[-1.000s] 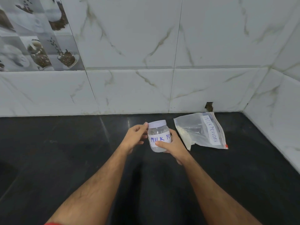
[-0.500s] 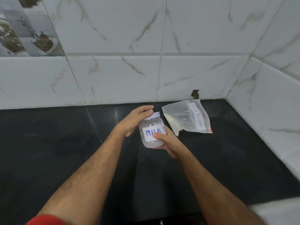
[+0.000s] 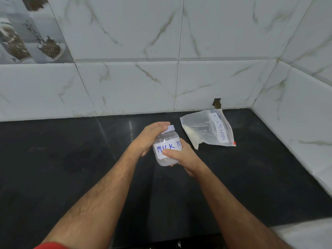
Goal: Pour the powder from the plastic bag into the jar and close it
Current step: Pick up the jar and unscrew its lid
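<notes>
A small clear plastic jar (image 3: 166,141) with a white label reading "MILK PO" is held above the black counter, tilted a little. My right hand (image 3: 181,157) grips its body from the right, thumb across the label. My left hand (image 3: 150,137) curls over its white lid (image 3: 170,127) from the left. A clear zip bag (image 3: 208,130) labelled "MILK POWDER" lies flat on the counter to the right of the jar, with a little pale powder in its lower left corner.
The black counter (image 3: 71,168) runs to a white marble-tiled wall (image 3: 125,87) at the back and a side wall (image 3: 296,114) at the right. A small dark hole (image 3: 216,102) sits in the wall base behind the bag.
My left hand has moved from the jar's side up over the lid. The jar has tilted slightly, and the head camera has shifted so the scene sits lower and further right.
</notes>
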Available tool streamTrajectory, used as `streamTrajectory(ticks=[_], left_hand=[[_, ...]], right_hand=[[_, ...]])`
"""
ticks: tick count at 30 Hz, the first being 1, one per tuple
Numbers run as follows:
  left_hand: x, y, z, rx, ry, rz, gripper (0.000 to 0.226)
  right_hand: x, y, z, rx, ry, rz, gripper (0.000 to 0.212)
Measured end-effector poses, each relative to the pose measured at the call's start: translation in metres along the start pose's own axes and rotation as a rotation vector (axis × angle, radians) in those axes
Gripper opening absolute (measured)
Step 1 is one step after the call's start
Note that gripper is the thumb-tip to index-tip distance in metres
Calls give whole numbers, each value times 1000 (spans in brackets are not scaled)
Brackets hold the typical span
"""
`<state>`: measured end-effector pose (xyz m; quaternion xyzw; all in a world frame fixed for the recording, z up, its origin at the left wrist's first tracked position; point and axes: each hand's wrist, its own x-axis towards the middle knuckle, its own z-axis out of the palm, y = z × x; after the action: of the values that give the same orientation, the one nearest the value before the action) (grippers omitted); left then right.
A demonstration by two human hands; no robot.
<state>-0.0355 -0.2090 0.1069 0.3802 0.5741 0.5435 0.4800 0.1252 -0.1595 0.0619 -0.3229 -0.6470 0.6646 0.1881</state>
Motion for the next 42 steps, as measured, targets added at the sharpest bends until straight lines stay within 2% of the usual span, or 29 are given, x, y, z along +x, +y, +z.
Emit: streamTrajectory(ticks=[5,7,10,13,16,20,23,26,29,32,34,36,39,42], left_hand=[[-5,-8,1,62,88,-13,26],[-8,-8,3,99,91,-13,24],[-13,-3,2,141,71,-7,27],[-15,1,-4,105,51,-7,53],[-21,2,-6,73,2,-35,72],[-28,-4,-14,20,-24,-61,55],[-31,-13,-20,60,-32,-76,57],[-36,-15,-17,91,44,-35,60],[-36,-15,-13,99,35,-26,77],[-36,-16,-6,144,-19,-51,104],[-37,-15,-2,152,-17,-50,112],[-37,-16,-3,111,-17,-57,105],[-39,-16,-8,119,-18,-57,81],[-40,-17,-10,154,96,-17,69]], right_hand=[[-2,3,16,-284,211,-57,77],[-5,6,19,-316,244,-72,79],[-4,9,17,-313,221,-79,85],[-1,7,13,-284,126,-87,90],[-3,10,8,-264,60,-89,78],[-7,18,0,-195,134,-71,86],[-8,20,-5,-191,154,-44,88],[-11,23,-5,-222,156,-43,92],[-13,24,-1,-253,145,-45,86],[-15,22,6,-292,131,-47,82],[-15,20,8,-311,144,-52,83],[-14,20,6,-301,181,-57,86],[-11,20,0,-286,243,-53,91],[-12,20,-3,-284,243,-50,91]])
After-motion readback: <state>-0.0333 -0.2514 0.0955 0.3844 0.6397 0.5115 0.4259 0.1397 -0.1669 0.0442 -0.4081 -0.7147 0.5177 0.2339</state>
